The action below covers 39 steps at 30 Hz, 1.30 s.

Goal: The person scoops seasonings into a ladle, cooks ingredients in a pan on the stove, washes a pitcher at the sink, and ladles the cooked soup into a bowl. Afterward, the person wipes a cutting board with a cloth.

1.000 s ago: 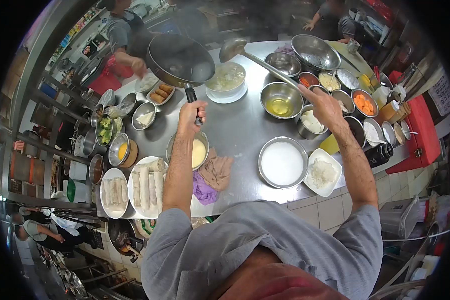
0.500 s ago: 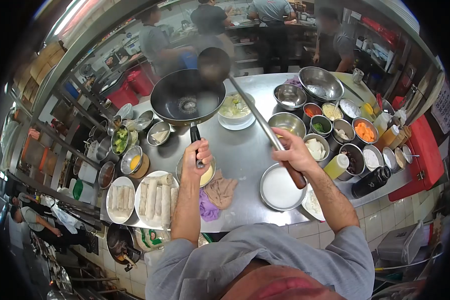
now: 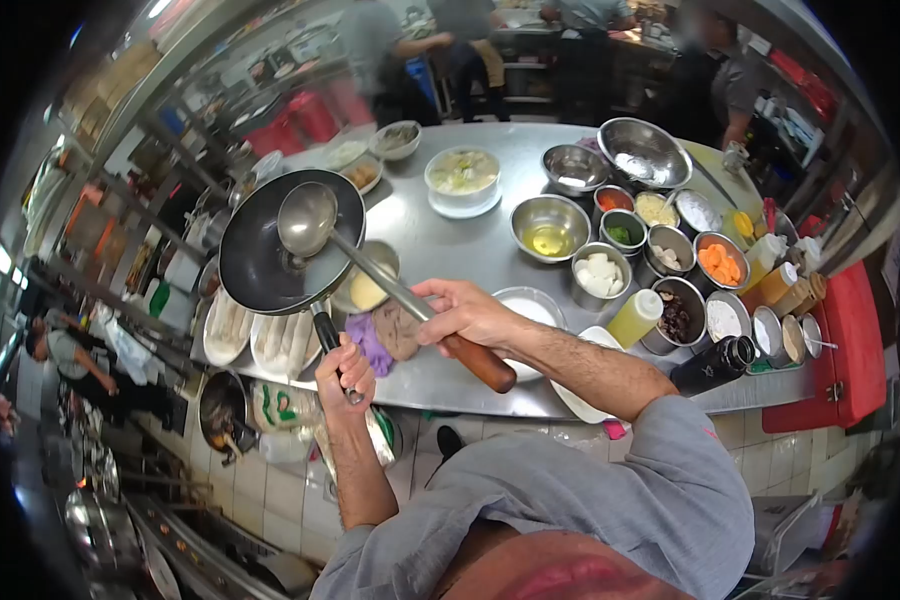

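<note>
My left hand [image 3: 347, 370] is wrapped round the black handle of a dark wok [image 3: 255, 255], which hangs over the left side of the steel table. A little liquid shows at the wok's bottom. In my right hand [image 3: 475, 318] is a long-handled metal ladle [image 3: 308, 218] with a wooden grip end. Its bowl hovers over the wok's inside; whether it touches the wok I cannot tell. Right behind the wok, a bowl with a pale yellow content [image 3: 368, 292] is partly hidden. Beside it lie a brown and purple cloth [image 3: 382, 338].
A white soup bowl [image 3: 462, 172] stands on a plate at the table's back. Several metal containers of ingredients fill the right side, with a squeeze bottle [image 3: 634, 318] and a black flask [image 3: 712, 366]. Plates of rolls [image 3: 286, 342] sit at the left edge. People work behind.
Both hands have moved the wok and ladle left and toward me. The ladle bowl, earlier at the wok's far right edge, is now over its inside. My view has shifted.
</note>
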Available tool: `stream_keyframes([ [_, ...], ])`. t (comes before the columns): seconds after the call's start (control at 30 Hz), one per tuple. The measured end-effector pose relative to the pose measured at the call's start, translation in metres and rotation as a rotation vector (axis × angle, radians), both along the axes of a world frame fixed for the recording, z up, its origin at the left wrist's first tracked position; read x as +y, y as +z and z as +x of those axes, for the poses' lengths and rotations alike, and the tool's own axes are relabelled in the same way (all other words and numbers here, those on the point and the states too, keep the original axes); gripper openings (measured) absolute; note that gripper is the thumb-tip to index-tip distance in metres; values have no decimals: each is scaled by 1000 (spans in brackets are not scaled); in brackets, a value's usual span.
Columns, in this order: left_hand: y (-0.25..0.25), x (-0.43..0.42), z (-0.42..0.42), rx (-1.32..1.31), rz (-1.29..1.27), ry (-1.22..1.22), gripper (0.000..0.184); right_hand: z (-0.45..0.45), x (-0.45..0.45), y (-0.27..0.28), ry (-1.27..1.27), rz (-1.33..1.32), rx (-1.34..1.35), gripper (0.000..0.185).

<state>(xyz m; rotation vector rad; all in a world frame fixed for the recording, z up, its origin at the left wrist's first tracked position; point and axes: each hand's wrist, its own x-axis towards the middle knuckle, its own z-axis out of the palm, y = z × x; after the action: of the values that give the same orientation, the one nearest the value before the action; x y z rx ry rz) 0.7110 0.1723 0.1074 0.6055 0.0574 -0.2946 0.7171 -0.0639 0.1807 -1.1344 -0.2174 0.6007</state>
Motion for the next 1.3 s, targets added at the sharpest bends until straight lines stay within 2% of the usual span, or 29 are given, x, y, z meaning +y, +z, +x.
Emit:
stream_keyframes([
  [0.23, -21, 21, -110, 116, 49, 287, 7, -44, 50, -31, 320, 75, 68, 53],
  [0.3, -20, 20, -141, 154, 74, 467, 10, -61, 64, -37, 384, 13, 46, 52],
  [0.37, -41, 34, -174, 100, 67, 472, 13, -78, 86, -55, 478, 91, 45, 52],
  [0.4, -48, 39, -192, 81, 19, 505, 3, -88, 93, -57, 577, 68, 49, 53],
  [0.43, -55, 43, -209, 59, -29, 538, 10, -99, 102, -60, 615, 40, 15, 54],
  [0.5, -60, 44, -245, 43, -41, 581, 10, -122, 112, -58, 711, -82, -56, 53],
  [0.57, -56, 40, -280, 65, -28, 706, 11, -146, 123, -63, 801, -89, -83, 57],
  [0.7, -63, 38, -357, 45, -58, 846, 12, -207, 146, -74, 991, -18, 44, 67],
  [0.8, -65, 33, -416, 90, -28, 918, 8, -257, 154, -78, 1043, -57, 144, 73],
  [0.87, -67, 27, -458, 146, -8, 981, 8, -292, 157, -75, 1069, -146, 158, 70],
  [0.97, -61, 21, -505, 182, 74, 1086, 15, -336, 163, -70, 1135, -166, 241, 65],
  [1.0, -62, 19, -519, 191, 60, 1134, 17, -347, 165, -94, 1150, -184, 229, 65],
  [1.07, -67, 7, -551, 213, 34, 1239, 19, -369, 166, -84, 1232, -167, 264, 65],
  [1.13, -71, 4, -567, 156, 82, 1251, 10, -382, 173, -85, 1298, -144, 247, 65],
  [1.23, -77, -6, -609, 182, 55, 1366, 17, -409, 184, -90, 1322, -158, 229, 67],
  [1.3, -86, -15, -628, 106, -10, 1396, 14, -424, 190, -99, 1421, -267, 92, 69],
])
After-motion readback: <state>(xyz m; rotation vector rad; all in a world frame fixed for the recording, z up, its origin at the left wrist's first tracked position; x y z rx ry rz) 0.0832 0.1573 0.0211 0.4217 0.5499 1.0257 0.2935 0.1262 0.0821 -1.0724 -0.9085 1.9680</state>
